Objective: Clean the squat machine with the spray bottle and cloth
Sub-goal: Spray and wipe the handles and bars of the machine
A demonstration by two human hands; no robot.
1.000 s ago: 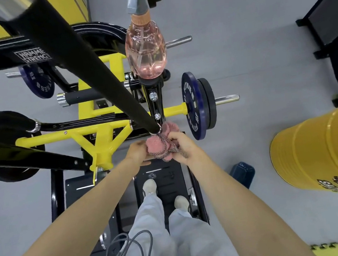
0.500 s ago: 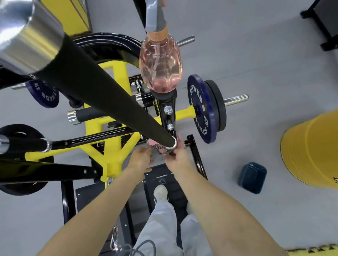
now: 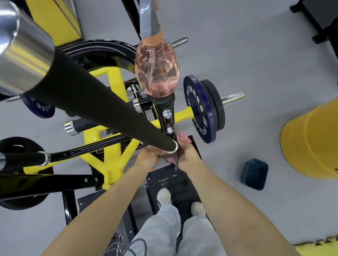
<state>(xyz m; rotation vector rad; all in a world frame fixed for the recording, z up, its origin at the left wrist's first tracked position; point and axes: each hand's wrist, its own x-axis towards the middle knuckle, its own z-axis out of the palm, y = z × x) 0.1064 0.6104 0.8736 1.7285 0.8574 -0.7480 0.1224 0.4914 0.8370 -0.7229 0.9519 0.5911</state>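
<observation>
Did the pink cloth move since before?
Yes, slightly: the pink cloth now sits closer to the lower bolt, up the view, held between the left hand and right hand.

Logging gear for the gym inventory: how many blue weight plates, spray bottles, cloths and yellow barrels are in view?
blue weight plates: 2
spray bottle: 1
cloth: 1
yellow barrel: 1
total: 5

The black handle (image 3: 104, 106) covers the middle of the cloth (image 3: 184, 140).
</observation>
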